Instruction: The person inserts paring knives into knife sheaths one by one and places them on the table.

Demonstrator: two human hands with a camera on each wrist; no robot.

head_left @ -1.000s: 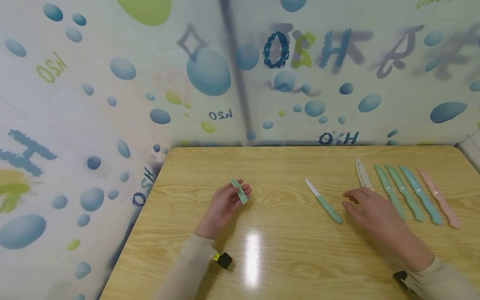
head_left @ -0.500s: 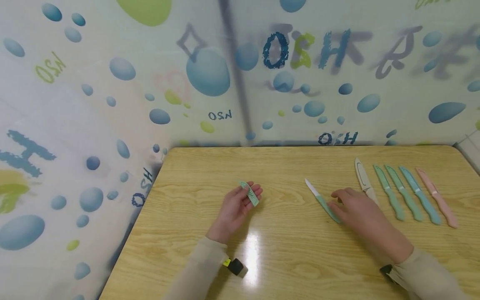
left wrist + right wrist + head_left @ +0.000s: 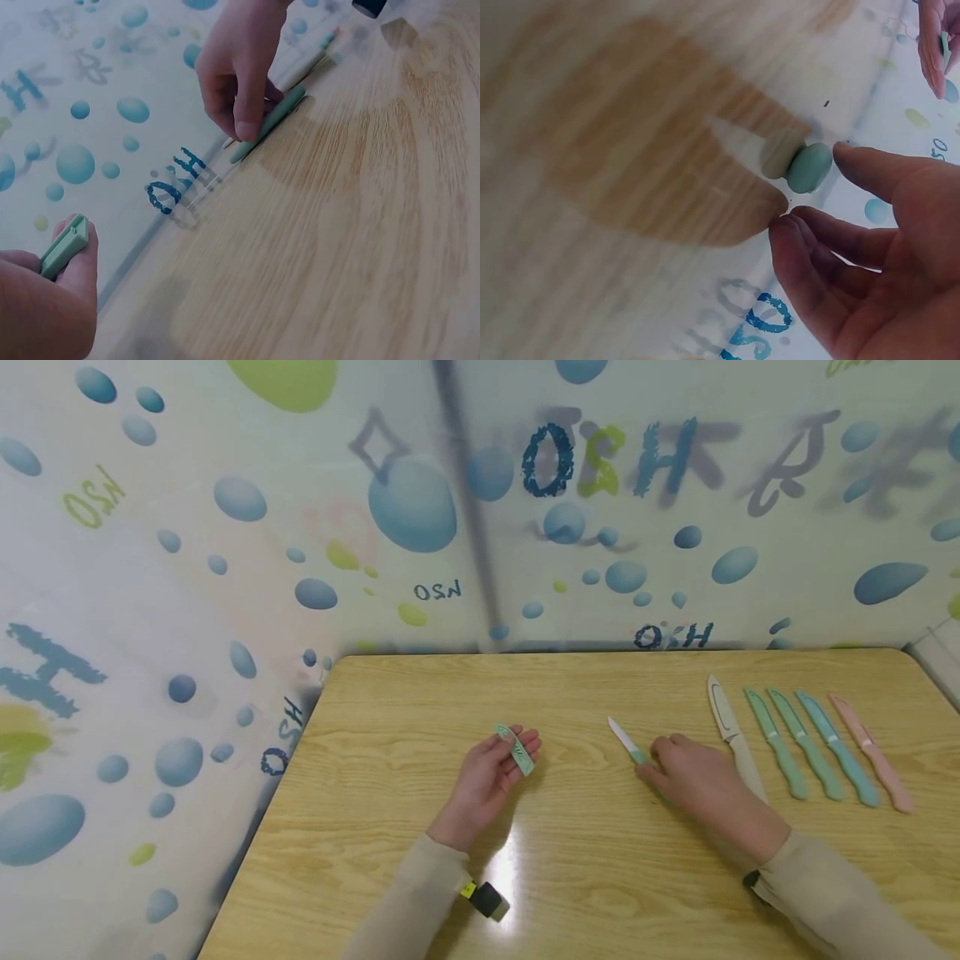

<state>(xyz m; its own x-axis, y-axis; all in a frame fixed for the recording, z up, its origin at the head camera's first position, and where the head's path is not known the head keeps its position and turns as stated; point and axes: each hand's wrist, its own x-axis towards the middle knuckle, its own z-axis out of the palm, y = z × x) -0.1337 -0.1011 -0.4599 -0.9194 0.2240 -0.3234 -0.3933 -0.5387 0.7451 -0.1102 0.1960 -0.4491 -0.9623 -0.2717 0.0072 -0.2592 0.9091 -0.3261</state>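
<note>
My left hand [image 3: 480, 785] holds a small green knife sheath [image 3: 514, 750] between thumb and fingers, palm turned up, above the left-middle of the table. On the table to its right lies a paring knife [image 3: 621, 735] with a bare white blade and green handle. My right hand [image 3: 697, 781] is over that handle and hides most of it in the head view. The right wrist view shows the butt of the handle [image 3: 810, 169] between the thumb and the bent fingers, with a gap on the finger side.
Right of my right hand lie several sheathed knives in a row: a cream knife [image 3: 742, 764], two green ones [image 3: 786, 764], a blue one [image 3: 847, 766] and a pink one [image 3: 885, 772]. A printed wall covering [image 3: 300, 527] stands along the table's far and left sides.
The right hand has moved left from beside the cream knife to the paring knife's handle. My left hand has shifted right with the sheath. The paring knife lies as before.
</note>
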